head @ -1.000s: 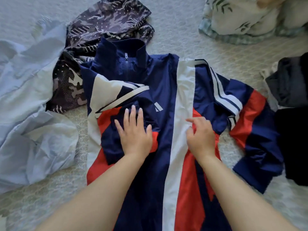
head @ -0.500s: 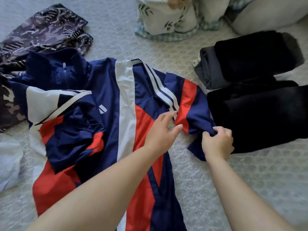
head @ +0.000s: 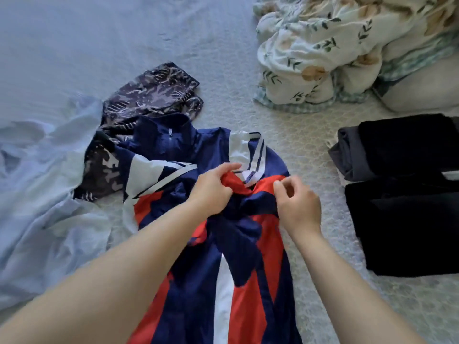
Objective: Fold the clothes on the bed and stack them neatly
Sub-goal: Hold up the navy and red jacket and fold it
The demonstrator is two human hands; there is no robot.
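The jacket (head: 198, 219) is lying flat on the bed (head: 310, 145). The left hand (head: 211, 192) is gripping its folded-in sleeve, while the right hand (head: 298, 207) is pinching the edge; laying the sleeve smooth matters.

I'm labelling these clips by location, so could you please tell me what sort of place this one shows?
Most likely a bedroom at home: the person works on a bed with a quilted cover, a rumpled leaf-print duvet lies at the far end, and folded dark clothes sit beside the track jacket being folded.
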